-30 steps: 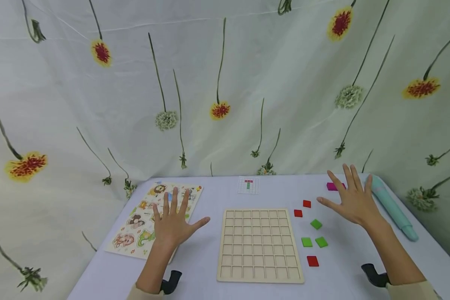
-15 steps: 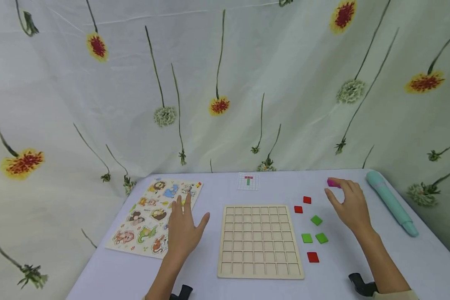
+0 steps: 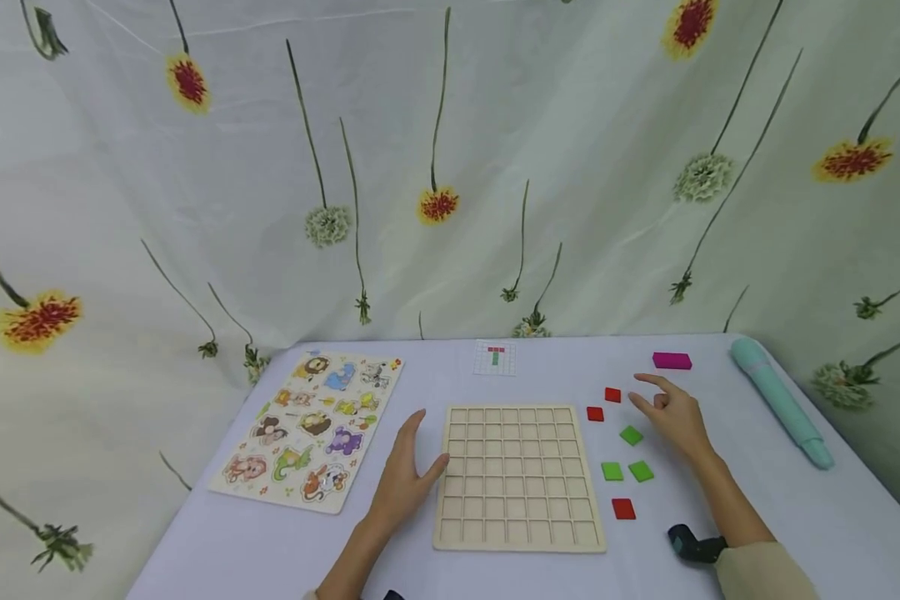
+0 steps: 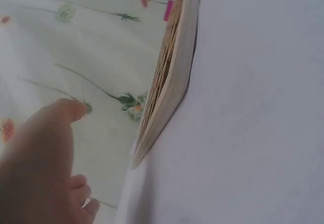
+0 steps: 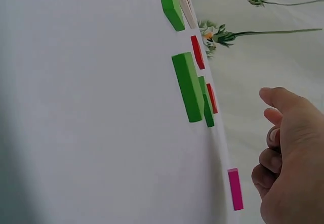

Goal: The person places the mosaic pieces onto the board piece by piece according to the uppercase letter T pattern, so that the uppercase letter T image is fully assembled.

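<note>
Soft light evenly fills the head view; the left wrist view looks blurry.

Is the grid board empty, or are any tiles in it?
Empty: every visible cell of the board is bare, and the red tiles and green tiles lie beside it.

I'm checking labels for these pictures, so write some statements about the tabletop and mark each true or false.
1. Three red tiles lie right of the grid board. True.
2. Green tiles fill the grid board's cells. False: they lie on the table, right of it.
3. The T on the card is all green. False: its top bar is red.
4. The magenta block lies beyond the red tiles. True.
5. The right hand grips the teal tube. False: it holds nothing.
</note>
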The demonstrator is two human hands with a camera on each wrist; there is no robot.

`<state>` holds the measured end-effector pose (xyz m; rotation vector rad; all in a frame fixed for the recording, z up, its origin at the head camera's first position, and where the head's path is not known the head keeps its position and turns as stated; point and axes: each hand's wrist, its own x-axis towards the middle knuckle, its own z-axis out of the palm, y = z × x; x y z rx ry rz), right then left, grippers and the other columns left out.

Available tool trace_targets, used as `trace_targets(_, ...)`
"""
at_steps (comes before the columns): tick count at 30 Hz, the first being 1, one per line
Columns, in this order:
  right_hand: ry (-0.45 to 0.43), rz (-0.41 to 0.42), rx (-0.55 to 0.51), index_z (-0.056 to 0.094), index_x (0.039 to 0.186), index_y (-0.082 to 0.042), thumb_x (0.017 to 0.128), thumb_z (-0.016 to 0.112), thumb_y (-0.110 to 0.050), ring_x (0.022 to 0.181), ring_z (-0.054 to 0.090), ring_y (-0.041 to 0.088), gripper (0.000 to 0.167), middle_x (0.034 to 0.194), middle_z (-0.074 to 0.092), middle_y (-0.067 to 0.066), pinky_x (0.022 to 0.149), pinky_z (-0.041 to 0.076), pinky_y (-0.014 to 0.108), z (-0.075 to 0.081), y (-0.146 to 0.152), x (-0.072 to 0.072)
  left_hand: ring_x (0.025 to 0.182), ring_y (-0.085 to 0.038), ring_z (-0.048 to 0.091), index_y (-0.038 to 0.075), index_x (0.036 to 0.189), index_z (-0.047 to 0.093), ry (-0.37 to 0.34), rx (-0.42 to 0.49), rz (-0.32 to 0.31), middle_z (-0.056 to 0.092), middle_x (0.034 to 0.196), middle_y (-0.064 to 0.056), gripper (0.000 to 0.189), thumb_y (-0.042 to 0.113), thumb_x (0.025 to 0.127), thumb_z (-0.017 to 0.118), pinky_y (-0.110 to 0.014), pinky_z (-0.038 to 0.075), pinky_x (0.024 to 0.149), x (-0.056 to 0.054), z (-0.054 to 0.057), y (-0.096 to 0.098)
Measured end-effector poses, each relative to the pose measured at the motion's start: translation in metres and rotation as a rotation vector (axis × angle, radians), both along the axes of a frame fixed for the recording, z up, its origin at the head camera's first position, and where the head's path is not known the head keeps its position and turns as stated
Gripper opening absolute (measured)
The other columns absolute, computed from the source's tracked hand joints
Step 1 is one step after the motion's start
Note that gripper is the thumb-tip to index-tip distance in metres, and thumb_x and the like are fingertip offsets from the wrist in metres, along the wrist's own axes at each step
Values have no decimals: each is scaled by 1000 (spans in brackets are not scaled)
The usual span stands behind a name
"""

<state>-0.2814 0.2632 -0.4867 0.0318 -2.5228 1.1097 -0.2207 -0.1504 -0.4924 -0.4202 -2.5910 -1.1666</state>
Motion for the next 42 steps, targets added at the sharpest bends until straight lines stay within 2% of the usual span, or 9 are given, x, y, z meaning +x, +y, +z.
trace_targets(3,-102,27,-40,55,125,-5,86,66,-30,42,30,13,48,50,34,1,37,28,23,-9,0,-14,136,-27,23,11,147,21,-35,-61,-67,27,148,-12,79,41,86,62,-45,22,109,-6,-14,-6)
trace_targets(7,-193,59,-17,54,128,-6,85,66,-36,43,33,14,54,51,37,2,40,30,22,-19,1,-28,135,-28,25,10,147,22,-48,-202,-118,29,148,-12,87,57,82,57,-45,20,110,-9,-25,-9)
trace_targets(11,-212,61,53,58,124,-4,83,69,-33,45,32,15,51,51,37,2,41,29,23,-24,3,-31,135,-24,27,7,146,24,-43,-296,-154,32,146,-11,93,64,79,55,-42,15,111,-8,-28,-9)
trace_targets(15,-200,71,107,62,118,-1,83,69,-29,46,33,14,45,50,37,1,42,28,24,-26,4,-29,136,-21,25,6,146,24,-48,-339,-155,32,147,-10,95,66,78,54,-39,13,112,-6,-28,-9)
trace_targets(20,-172,70,121,63,114,-1,84,68,-26,46,36,14,40,50,39,1,43,29,23,-24,3,-26,137,-21,22,5,146,24,-57,-366,-157,30,148,-10,94,66,80,52,-38,11,112,-4,-28,-9)
trace_targets(27,-157,87,71,63,113,-2,84,69,-27,44,32,13,39,49,35,0,39,26,22,-23,5,-23,136,-23,23,3,144,27,-6,-388,-164,30,148,-11,82,58,87,48,-42,14,111,-5,-30,-9)
trace_targets(34,-186,75,22,61,118,-3,86,67,-29,43,35,15,42,50,36,2,38,30,23,-23,8,-17,136,-22,24,4,144,28,-7,-404,-169,29,148,-10,79,57,89,47,-41,14,112,-5,-29,-9)
trace_targets(42,-154,73,13,62,117,-4,85,67,-33,46,30,13,44,52,33,1,39,28,23,-27,9,-14,136,-21,24,4,144,30,-14,-395,-163,30,148,-10,77,55,89,48,-39,14,112,-4,-28,-9)
